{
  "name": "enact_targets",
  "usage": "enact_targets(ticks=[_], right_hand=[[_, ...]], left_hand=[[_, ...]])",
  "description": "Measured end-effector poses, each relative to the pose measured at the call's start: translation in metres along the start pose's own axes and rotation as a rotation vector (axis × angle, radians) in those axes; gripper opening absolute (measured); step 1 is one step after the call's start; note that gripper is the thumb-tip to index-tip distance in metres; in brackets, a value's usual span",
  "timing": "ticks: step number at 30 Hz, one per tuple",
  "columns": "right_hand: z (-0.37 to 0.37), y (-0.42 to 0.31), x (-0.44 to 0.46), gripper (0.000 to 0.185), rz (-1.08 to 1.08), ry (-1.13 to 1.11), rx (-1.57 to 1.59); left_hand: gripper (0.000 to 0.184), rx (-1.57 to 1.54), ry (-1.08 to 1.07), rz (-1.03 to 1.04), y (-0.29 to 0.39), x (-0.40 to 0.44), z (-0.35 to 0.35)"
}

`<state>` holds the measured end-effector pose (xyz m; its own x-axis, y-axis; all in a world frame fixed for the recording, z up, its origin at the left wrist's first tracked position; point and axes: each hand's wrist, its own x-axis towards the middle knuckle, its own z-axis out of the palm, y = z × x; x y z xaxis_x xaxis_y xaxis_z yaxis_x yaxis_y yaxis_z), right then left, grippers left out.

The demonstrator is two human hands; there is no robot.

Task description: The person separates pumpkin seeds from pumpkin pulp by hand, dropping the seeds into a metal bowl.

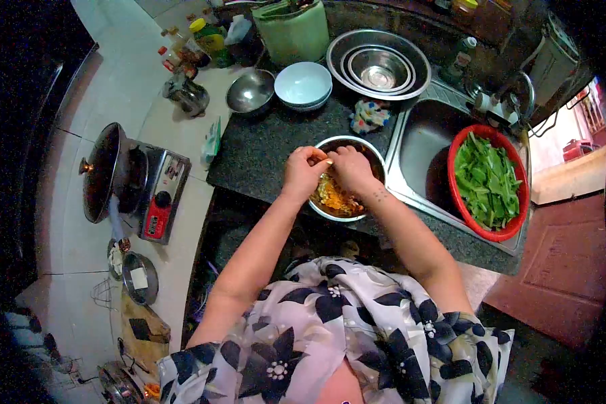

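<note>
Evidently close together, the left hand and right hand have bent fingers; I cannot tell whether either grasps anything; beneath them orange-brown food lies in the metal bowl, beside the sink; keeping fingertips low, inside the rim, should keep bits off the counter.

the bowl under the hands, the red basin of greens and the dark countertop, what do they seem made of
Bowl: probably stainless steel, smooth; its rim shines silvery, though glare could hide a coating.
Red basin: likely plastic, fairly glossy; evenly red with a rounded rim.
Countertop: polished granite or a lookalike; dark with fine pale speckles.
</note>
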<state>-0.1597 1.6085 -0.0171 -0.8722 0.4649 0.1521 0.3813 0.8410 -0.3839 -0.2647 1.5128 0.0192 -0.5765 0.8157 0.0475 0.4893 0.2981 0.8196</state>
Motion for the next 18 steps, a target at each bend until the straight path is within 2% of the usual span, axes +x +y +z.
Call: enact_targets(ticks=[1, 4, 6, 8, 10, 11, 14, 16, 18], right_hand=[[0.002, 0.000, 0.000, 0.015, 0.035, -0.033, 0.012], [-0.004, 0.010, -0.001, 0.018, 0.085, -0.094, 0.092], [-0.013, 0.019, -0.006, 0.017, 0.171, -0.035, 0.428], [-0.026, 0.025, -0.013, 0.023, 0.165, 0.039, 0.760], [-0.037, 0.028, -0.021, 0.023, 0.246, -0.053, 1.041], [-0.043, 0.027, -0.025, 0.024, 0.276, -0.070, 1.104], [-0.048, 0.025, -0.036, 0.024, 0.361, -0.094, 1.270], [-0.047, 0.021, -0.041, 0.022, 0.397, -0.077, 1.342], [-0.049, 0.017, -0.043, 0.019, 0.421, -0.058, 1.241]], left_hand=[[0.013, 0.043, 0.010, -0.021, 0.004, -0.001, -0.001], [0.014, -0.115, -0.076, -0.080, -0.002, -0.002, 0.000], [0.018, -0.089, -0.078, -0.115, 0.000, -0.007, 0.000], [0.025, -0.055, -0.099, -0.109, 0.001, -0.010, 0.001], [0.034, -0.300, -0.137, -0.165, -0.004, -0.013, 0.008], [0.039, -0.421, -0.157, -0.192, -0.005, -0.014, 0.012], [0.049, -0.530, -0.214, -0.135, 0.016, -0.019, 0.011], [0.043, -0.523, -0.221, -0.096, 0.031, -0.024, 0.010], [0.039, -0.408, -0.224, -0.021, 0.030, -0.024, 0.013]])
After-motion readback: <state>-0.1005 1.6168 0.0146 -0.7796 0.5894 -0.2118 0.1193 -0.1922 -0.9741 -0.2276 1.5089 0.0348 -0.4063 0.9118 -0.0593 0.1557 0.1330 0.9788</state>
